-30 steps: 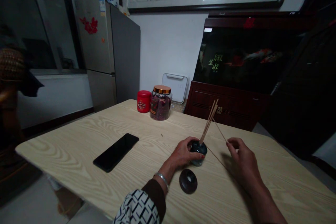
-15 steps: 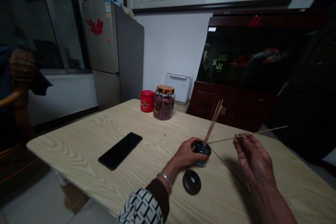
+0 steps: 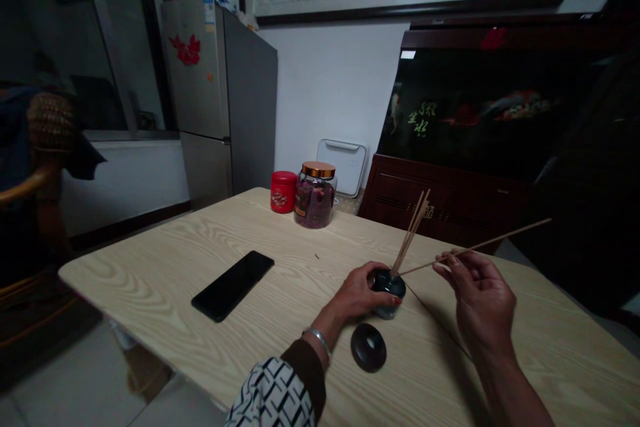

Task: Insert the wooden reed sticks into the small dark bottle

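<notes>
My left hand is wrapped round a small dark glass diffuser bottle that stands on the table. Several thin reed sticks rise from the bottle's neck, leaning right. Between the thumb and fingers of my right hand is one more reed stick, tilted, its lower left end at the bottle's mouth. A round dark cap with a pale centre lies on the table just in front of the bottle. The thin dark line running from the bottle toward my right wrist looks like a shadow.
A black phone lies on the wooden table at left. Toward the far edge stand a red canister and a glass jar with a copper lid. A tiny brown scrap lies mid-table. Behind are a fridge and an aquarium.
The stick in my right hand has tilted more steeply, its outer end rising. My right hand has turned and shifted slightly toward the bottle. My left hand keeps its hold.
</notes>
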Demonstrator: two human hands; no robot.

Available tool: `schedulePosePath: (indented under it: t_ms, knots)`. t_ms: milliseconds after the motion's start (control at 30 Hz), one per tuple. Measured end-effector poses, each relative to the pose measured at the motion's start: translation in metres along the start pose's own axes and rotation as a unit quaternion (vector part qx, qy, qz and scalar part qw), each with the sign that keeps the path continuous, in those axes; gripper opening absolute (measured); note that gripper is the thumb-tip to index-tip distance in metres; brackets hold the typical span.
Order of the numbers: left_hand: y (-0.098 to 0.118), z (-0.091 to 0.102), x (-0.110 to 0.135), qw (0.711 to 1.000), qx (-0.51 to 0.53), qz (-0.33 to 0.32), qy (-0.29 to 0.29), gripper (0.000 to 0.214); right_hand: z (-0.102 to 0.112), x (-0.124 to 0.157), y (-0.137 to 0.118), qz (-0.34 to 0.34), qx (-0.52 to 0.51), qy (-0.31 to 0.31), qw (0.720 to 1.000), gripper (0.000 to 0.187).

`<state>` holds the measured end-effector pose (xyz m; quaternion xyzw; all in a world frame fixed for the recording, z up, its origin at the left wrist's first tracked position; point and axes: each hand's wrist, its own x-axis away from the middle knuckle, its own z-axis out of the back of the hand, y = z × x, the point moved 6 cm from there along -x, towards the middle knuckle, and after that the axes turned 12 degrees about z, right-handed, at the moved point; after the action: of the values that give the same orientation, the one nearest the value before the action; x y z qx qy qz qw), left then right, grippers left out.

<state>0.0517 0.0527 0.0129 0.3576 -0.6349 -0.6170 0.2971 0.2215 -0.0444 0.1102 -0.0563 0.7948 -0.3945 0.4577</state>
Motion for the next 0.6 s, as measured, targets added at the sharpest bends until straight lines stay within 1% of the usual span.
schedulePosePath:
  t_ms: [67, 133, 200, 267, 333, 367, 433, 467, 500, 533, 600]
  knots:
    - [0.001, 0.000, 0.000, 1.000, -0.006, -0.005, 0.002, 0.069, -0.009, 0.002, 0.006, -0.005, 0.025, -0.048, 0.999, 0.026]
    - [0.003, 0.000, 0.001, 1.000, -0.013, -0.006, 0.003, 0.067, -0.020, 0.005, 0.013, -0.017, 0.053, -0.111, 0.992, 0.029]
    - [0.005, 0.001, 0.002, 1.000, -0.026, -0.006, 0.008, 0.067, -0.032, 0.009, 0.019, -0.029, 0.088, -0.173, 0.981, 0.033]
    - [0.006, 0.002, 0.003, 0.999, -0.041, -0.007, 0.015, 0.068, -0.039, 0.012, 0.024, -0.037, 0.121, -0.220, 0.967, 0.036]
    - [0.006, 0.002, 0.003, 0.999, -0.044, -0.012, 0.016, 0.068, -0.037, 0.012, 0.028, -0.045, 0.140, -0.240, 0.960, 0.038]
    - [0.005, 0.002, 0.003, 0.999, -0.042, -0.013, 0.015, 0.068, -0.031, 0.010, 0.031, -0.049, 0.148, -0.242, 0.958, 0.039]
    - [0.003, 0.001, 0.002, 0.999, -0.035, -0.014, 0.011, 0.067, -0.013, 0.005, 0.038, -0.050, 0.194, -0.250, 0.947, 0.037]
    - [0.002, 0.001, 0.001, 0.999, -0.028, -0.012, 0.010, 0.068, -0.002, 0.003, 0.044, -0.045, 0.239, -0.266, 0.933, 0.034]
    - [0.001, 0.001, 0.000, 1.000, -0.021, -0.010, 0.008, 0.068, 0.009, 0.002, 0.050, -0.040, 0.297, -0.292, 0.908, 0.029]
    - [0.001, 0.001, 0.000, 1.000, -0.013, -0.008, 0.005, 0.068, 0.020, 0.003, 0.058, -0.037, 0.363, -0.334, 0.869, 0.024]
    - [0.000, 0.000, 0.000, 1.000, -0.001, -0.004, -0.001, 0.069, 0.040, 0.008, 0.077, -0.051, 0.472, -0.420, 0.773, 0.016]
